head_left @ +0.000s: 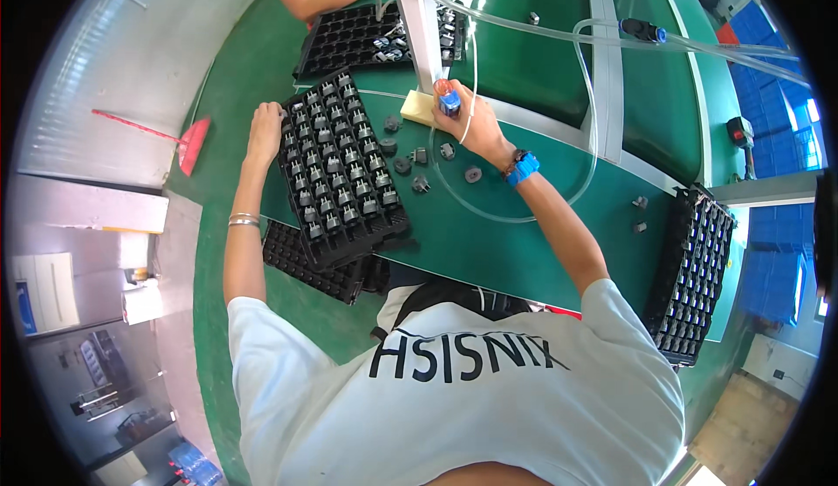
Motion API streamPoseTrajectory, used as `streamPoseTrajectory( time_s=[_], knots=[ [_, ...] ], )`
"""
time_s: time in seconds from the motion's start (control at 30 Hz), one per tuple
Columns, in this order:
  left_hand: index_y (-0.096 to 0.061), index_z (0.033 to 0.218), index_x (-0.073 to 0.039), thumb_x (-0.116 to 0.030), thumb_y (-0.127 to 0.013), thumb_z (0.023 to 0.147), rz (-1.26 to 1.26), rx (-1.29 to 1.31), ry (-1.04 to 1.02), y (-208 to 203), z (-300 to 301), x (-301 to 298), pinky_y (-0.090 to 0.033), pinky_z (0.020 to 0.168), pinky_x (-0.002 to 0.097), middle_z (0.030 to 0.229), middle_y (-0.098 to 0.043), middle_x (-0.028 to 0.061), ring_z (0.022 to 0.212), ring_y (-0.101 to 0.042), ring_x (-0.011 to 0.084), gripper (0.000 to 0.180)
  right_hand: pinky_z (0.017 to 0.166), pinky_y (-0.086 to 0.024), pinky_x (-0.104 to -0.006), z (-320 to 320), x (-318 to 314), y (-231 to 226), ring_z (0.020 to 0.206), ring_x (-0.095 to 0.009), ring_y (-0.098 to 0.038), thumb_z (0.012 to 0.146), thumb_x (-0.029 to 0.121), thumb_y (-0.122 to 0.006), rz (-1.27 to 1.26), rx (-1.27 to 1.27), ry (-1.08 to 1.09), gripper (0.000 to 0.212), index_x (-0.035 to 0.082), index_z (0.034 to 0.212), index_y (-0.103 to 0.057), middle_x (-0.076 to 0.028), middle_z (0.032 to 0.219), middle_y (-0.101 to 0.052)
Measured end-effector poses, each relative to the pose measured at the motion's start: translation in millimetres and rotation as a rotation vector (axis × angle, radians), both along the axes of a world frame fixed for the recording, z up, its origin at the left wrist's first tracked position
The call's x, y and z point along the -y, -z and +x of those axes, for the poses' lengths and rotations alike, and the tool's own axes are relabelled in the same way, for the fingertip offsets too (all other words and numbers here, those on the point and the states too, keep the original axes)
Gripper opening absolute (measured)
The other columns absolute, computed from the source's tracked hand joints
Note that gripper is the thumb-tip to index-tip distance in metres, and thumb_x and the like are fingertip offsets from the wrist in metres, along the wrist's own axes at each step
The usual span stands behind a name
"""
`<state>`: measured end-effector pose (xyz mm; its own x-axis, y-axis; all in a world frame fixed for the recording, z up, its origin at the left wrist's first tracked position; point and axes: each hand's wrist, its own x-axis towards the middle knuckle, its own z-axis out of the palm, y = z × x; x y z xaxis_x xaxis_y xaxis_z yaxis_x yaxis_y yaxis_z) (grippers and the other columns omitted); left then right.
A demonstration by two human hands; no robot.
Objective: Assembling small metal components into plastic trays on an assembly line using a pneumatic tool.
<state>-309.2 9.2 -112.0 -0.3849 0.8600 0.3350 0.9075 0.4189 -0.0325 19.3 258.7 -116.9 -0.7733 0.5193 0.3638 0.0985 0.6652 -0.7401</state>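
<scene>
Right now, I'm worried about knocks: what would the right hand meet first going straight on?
Likely the pale yellow block beside the right hand; depth against the white post is unclear.

The black tray (358,243), bearing pronged grey parts (333,164), lies askew, left of a blue-red tool (449,102).

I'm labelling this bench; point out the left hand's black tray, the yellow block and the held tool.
Black tray (356,241), head view: near rim.
Yellow block (418,107), head view: upper face.
Held tool (450,103), head view: blue part.
</scene>
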Motion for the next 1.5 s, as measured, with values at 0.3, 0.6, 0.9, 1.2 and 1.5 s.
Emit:
streamPoseTrajectory(
  time_s=[0.3,0.6,0.9,1.2,1.5],
  knots=[
    [-0.048,0.103,0.000,-0.010,-0.048,0.091,0.277,0.431,-0.185,-16.0,11.2,8.9,-0.046,0.081,0.0350,0.091,-0.060,0.0168,0.087,-0.060,0.0305,0.016,0.059,-0.046,-0.0456,-3.2,-0.9,5.1,0.068,-0.041,-0.058,0.078,0.021,-0.063,-0.016,-0.007,-0.018,0.028,0.005,0.097,-0.049,-0.021,0.072,-0.059],
    [-0.046,0.111,-0.007,-0.019,-0.041,0.096,0.650,1.421,-0.051,-46.2,96.1,15.4,-0.045,0.085,0.0292,0.100,-0.054,0.0036,0.092,-0.053,0.0104,0.019,0.059,-0.046,-0.0449,-1.8,-2.0,6.2,0.067,-0.041,-0.059,0.079,0.021,-0.063,-0.002,0.010,0.005,0.028,0.006,0.097,-0.049,-0.021,0.071,-0.059],
    [-0.044,0.114,-0.009,-0.024,-0.045,0.096,0.715,1.918,0.225,-49.5,178.8,18.9,-0.049,0.082,0.0288,0.094,-0.053,0.0048,0.086,-0.055,0.0137,0.023,0.061,-0.047,-0.0442,-2.0,-1.0,4.2,0.072,-0.042,-0.058,0.078,0.021,-0.064,0.001,0.039,0.017,0.030,0.007,0.100,-0.049,-0.022,0.078,-0.059],
    [-0.047,0.111,-0.007,-0.027,-0.061,0.087,0.776,2.142,0.290,-36.0,250.8,38.1,-0.050,0.079,0.0284,0.100,-0.055,0.0074,0.085,-0.056,0.0150,0.035,0.069,-0.049,-0.0333,-5.2,-88.3,24.1,0.076,-0.023,-0.062,0.081,0.024,-0.063,-0.116,-0.122,0.310,0.030,0.005,0.103,-0.054,-0.011,0.086,-0.062],
    [-0.049,0.109,-0.006,-0.007,-0.061,0.085,0.781,2.019,0.246,-45.3,285.6,33.0,-0.051,0.078,0.0295,0.101,-0.056,0.0055,0.087,-0.057,0.0140,0.027,0.062,-0.050,-0.0452,1.6,-180.2,30.8,0.075,-0.038,-0.061,0.084,0.030,-0.058,0.298,-0.014,0.557,0.031,0.006,0.104,-0.056,-0.018,0.083,-0.064]
  ],
)
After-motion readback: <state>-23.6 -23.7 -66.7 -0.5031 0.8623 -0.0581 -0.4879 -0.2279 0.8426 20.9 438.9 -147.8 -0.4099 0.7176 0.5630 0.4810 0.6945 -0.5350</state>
